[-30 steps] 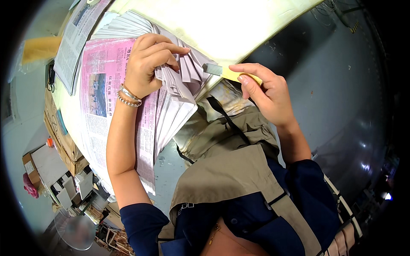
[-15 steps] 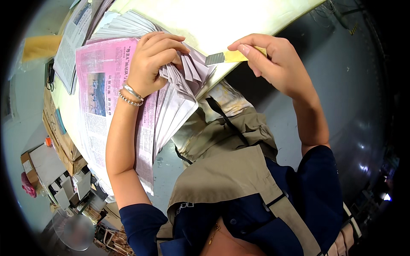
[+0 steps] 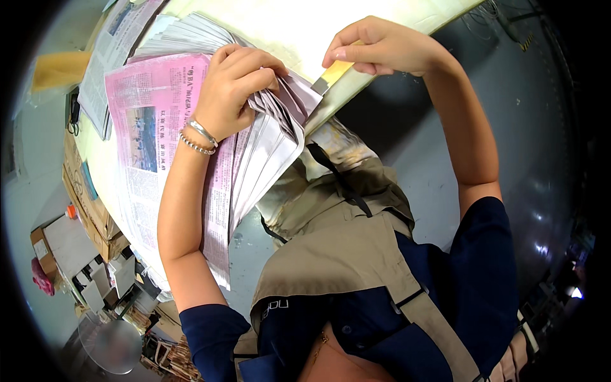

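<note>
At upper centre, the left grip (image 3: 240,89) is pinching seemingly floppy newspapers (image 3: 268,149) by bunched corners, the right grip (image 3: 385,49) a yellow-handled blade (image 3: 336,71).

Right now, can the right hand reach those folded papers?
Probably yes: the right hand is close to the folded papers, only its own yellow-handled blade between, and the left hand covers just their other side.

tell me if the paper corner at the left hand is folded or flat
Folded: the newspaper sheets bunch into creased layers at the left hand.
</note>
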Motion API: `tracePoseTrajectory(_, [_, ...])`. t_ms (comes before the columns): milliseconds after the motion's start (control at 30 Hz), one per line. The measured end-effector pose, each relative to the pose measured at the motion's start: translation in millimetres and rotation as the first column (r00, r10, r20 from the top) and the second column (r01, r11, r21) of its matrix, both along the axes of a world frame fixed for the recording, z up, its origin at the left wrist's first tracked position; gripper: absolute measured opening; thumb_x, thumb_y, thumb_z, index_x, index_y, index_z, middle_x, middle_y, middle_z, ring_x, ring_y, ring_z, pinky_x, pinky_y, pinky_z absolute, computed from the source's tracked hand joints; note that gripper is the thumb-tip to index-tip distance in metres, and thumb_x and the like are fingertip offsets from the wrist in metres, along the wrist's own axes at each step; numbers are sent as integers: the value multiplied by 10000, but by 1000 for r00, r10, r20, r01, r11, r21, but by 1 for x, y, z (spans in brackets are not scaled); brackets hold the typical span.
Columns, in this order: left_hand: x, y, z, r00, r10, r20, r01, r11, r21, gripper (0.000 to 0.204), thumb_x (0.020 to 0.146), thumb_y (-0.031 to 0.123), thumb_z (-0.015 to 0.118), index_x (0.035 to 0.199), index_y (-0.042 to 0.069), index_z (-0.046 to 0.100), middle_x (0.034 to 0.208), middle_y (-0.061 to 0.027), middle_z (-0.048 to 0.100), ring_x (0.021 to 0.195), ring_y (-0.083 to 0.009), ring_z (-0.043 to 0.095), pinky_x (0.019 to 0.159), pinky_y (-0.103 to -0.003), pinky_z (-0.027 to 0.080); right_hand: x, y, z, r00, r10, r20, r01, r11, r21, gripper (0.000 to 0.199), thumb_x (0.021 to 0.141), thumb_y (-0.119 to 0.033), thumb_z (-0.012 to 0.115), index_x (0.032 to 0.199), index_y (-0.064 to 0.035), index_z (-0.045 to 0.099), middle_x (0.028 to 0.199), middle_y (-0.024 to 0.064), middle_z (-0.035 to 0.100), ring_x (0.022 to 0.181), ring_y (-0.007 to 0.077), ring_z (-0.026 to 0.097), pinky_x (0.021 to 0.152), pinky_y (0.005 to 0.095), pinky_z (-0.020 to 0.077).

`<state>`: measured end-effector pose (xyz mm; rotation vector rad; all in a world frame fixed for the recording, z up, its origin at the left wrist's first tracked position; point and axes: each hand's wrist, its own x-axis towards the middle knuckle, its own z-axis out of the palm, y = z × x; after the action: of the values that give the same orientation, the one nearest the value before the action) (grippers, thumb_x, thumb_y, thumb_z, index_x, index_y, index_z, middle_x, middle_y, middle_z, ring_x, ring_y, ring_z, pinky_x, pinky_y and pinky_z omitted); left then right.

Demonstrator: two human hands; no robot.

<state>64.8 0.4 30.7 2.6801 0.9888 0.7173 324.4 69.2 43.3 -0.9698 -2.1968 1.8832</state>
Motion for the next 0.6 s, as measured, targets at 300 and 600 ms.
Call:
tracePoseTrajectory(300, [0, 2, -6, 1000, -13, -27, 13, 999, 29, 238, 459, -52, 478, 664, 68, 495, 1097, -31, 660, 987, -272, 550, 876, -362, 362, 13, -14, -11, 997, -44, -68, 38, 995, -88, 276, 938, -233, 519, 1073, -31, 649, 523, -49, 403, 430, 18, 307, 393, 188, 223])
tracePoseTrajectory(600, [-3, 1, -7, 1000, -12, -3, 12, 999, 50, 198, 516, -33, 539, 672, 80, 491, 846, -11, 616, 917, -255, 583, 887, -390, 381, 6, -33, -19, 993, -78, -86, 67, 990, -127, 262, 955, -227, 512, 1088, -42, 641, 539, -51, 440, 428, 14, 329, 401, 177, 251])
